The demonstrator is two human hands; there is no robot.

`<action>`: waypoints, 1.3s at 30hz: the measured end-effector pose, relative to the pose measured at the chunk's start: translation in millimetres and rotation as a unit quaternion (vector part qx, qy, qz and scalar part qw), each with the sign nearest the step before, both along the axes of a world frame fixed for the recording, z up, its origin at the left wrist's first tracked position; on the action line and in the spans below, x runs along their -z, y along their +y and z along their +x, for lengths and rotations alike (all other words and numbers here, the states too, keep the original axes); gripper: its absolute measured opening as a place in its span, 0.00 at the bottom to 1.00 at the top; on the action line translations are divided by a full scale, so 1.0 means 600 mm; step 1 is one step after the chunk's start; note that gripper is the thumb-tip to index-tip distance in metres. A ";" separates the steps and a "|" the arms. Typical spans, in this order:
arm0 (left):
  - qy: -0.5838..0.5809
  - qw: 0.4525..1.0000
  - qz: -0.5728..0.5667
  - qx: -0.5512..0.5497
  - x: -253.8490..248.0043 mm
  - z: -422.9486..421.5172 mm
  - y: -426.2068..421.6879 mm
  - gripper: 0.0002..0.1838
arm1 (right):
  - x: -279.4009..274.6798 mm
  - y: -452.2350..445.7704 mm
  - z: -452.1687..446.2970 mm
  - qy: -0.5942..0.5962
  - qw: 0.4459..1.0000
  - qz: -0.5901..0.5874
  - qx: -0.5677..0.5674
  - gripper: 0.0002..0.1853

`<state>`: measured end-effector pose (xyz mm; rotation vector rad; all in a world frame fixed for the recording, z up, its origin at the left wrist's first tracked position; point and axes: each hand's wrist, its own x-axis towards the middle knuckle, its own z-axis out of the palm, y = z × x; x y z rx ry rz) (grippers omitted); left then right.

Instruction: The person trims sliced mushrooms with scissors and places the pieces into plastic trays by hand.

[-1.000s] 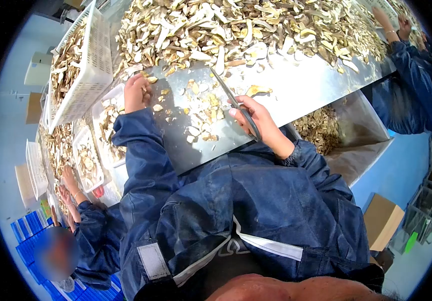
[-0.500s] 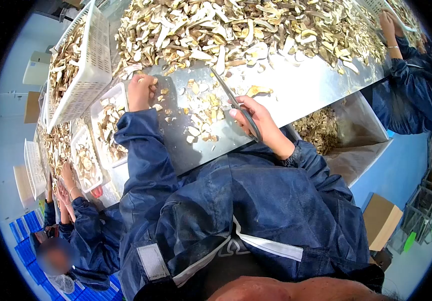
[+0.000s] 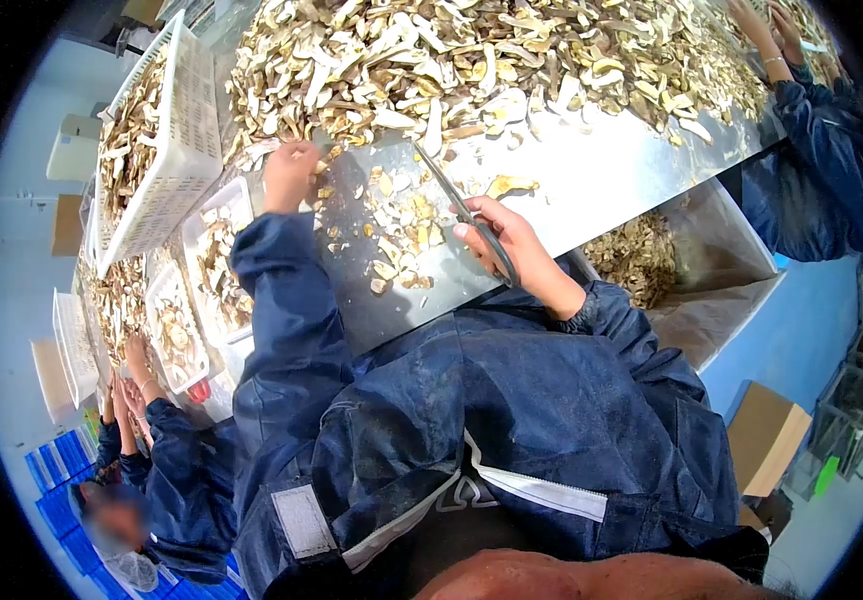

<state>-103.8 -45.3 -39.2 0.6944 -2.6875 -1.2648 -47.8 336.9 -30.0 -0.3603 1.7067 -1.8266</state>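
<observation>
scissors (image 3: 451, 194) within the right grip (image 3: 516, 242)

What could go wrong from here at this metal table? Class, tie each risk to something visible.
1. The right hand holds scissors with the tip pointing out over the tabletop; the left hand could get nicked if it crosses in front.
2. Small loose scraps lie near the table's close edge, so a sleeve might brush some off.
3. An open box sits below that edge, so stray scraps might mix with its contents.
</observation>
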 end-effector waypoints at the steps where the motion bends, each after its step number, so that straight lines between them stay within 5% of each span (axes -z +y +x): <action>1: 0.009 0.995 0.091 -0.029 -0.016 0.021 0.008 0.17 | 0.000 0.001 0.000 0.003 1.000 -0.001 -0.001 0.18; 2: 0.017 0.981 0.182 -0.058 -0.034 0.043 0.015 0.16 | -0.002 0.002 0.000 0.005 1.000 -0.001 -0.002 0.18; 4: 0.058 0.979 0.166 -0.098 -0.076 0.096 0.025 0.15 | -0.003 0.004 -0.001 0.010 1.000 0.000 -0.004 0.18; 8: 0.086 0.963 -0.131 -0.221 -0.113 0.178 -0.073 0.16 | 0.002 0.002 -0.001 0.000 1.000 -0.006 -0.008 0.17; 13: 0.061 0.901 -0.424 -0.061 -0.049 0.217 -0.224 0.20 | -0.001 -0.001 0.000 0.005 1.000 0.002 -0.008 0.18; 15: 0.037 0.914 -0.403 -0.033 -0.080 0.202 -0.159 0.22 | 0.001 0.000 0.002 0.016 1.000 0.006 0.000 0.18; 20: 0.195 0.863 -0.467 0.004 -0.042 0.096 -0.035 0.16 | 0.004 -0.008 0.004 0.008 1.000 0.001 0.017 0.19; 24: 0.189 0.938 -0.286 0.061 0.002 0.025 0.069 0.11 | 0.003 -0.008 0.007 0.014 0.999 0.007 0.030 0.19; 27: 0.114 0.928 -0.346 0.074 0.020 0.014 0.090 0.11 | -0.001 -0.006 0.009 0.008 1.000 -0.008 0.027 0.19; 30: 0.086 0.965 -0.241 0.060 0.006 0.035 0.094 0.11 | -0.001 -0.003 0.007 0.006 1.000 -0.004 0.024 0.18; 32: 0.059 0.997 -0.043 0.034 -0.016 0.048 0.096 0.11 | -0.001 -0.003 0.004 0.012 1.000 -0.010 0.013 0.18; 35: 0.041 0.939 0.341 0.033 -0.022 0.063 0.080 0.14 | 0.004 -0.005 0.002 0.022 1.000 -0.014 0.005 0.17; 39: 0.040 0.848 0.521 0.088 -0.047 0.074 0.101 0.16 | 0.011 0.002 0.000 0.021 1.000 -0.007 -0.005 0.18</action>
